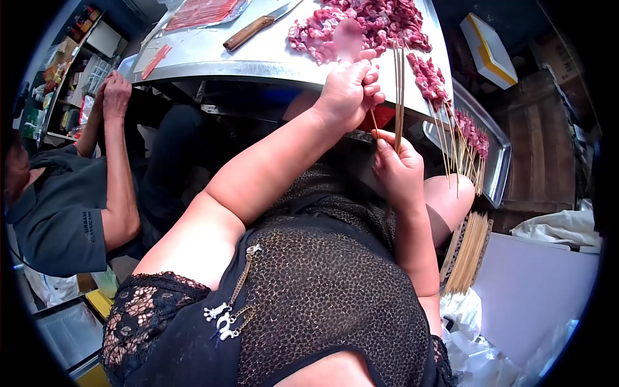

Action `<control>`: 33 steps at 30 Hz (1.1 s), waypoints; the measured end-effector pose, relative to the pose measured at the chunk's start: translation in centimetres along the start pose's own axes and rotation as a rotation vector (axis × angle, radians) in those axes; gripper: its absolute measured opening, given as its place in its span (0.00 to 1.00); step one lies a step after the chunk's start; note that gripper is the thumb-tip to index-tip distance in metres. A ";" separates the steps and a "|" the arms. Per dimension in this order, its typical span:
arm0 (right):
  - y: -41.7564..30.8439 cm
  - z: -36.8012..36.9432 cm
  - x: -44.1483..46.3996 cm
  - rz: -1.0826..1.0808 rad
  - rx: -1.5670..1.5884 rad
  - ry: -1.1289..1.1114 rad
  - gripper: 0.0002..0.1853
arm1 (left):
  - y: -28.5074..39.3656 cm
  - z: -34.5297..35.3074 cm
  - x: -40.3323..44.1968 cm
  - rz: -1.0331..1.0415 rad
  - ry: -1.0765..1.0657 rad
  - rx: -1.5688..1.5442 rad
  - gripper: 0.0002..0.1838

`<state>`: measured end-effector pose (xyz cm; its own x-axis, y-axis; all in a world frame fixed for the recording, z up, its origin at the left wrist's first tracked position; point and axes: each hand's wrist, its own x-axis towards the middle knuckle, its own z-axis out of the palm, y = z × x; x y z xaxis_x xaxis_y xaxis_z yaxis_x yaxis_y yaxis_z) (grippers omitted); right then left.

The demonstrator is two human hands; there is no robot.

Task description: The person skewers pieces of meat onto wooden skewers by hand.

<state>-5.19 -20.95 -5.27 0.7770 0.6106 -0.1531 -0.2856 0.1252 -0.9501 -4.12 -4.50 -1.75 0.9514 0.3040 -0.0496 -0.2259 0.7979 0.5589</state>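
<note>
My left hand (351, 90) is closed at the table's front edge, beside the heap of raw meat pieces (393, 22). What its curled fingers hold is hidden. Just below and to the right, my right hand (398, 168) pinches a thin bamboo skewer (374, 121), whose upper end runs up to my left hand. Several more bamboo skewers (400, 97) stand upright from my right hand, bare along their visible length. To the right, meat skewers (429, 80) lie at the table edge, their bare sticks pointing toward me. A blurred pinkish oval covers a spot above my left hand.
A wooden-handled knife (251, 32) and a pack of reddish strips (203, 13) lie on the metal table (213, 66). More meat skewers (474, 132) rest on a metal tray (500, 158). A box of bamboo skewers (469, 255) stands lower right. Another person (71, 193) sits at left.
</note>
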 end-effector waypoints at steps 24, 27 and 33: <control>-5.4 0.0 -0.1 -0.349 -0.564 0.236 0.11 | 2.5 1.8 1.8 0.009 -0.248 0.059 0.27; -9.0 -2.7 0.9 -0.644 -1.148 0.492 0.13 | 6.0 0.6 3.9 0.285 -0.120 0.540 0.21; -8.3 -6.3 3.1 -0.681 -1.702 0.585 0.11 | 6.5 -1.1 5.3 0.575 -0.016 1.688 0.12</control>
<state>3.13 -24.99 0.45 0.6713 0.4513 0.5880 0.5867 -0.8083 -0.0495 -0.79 2.91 0.70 0.8419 0.3122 0.4401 -0.0689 -0.7468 0.6615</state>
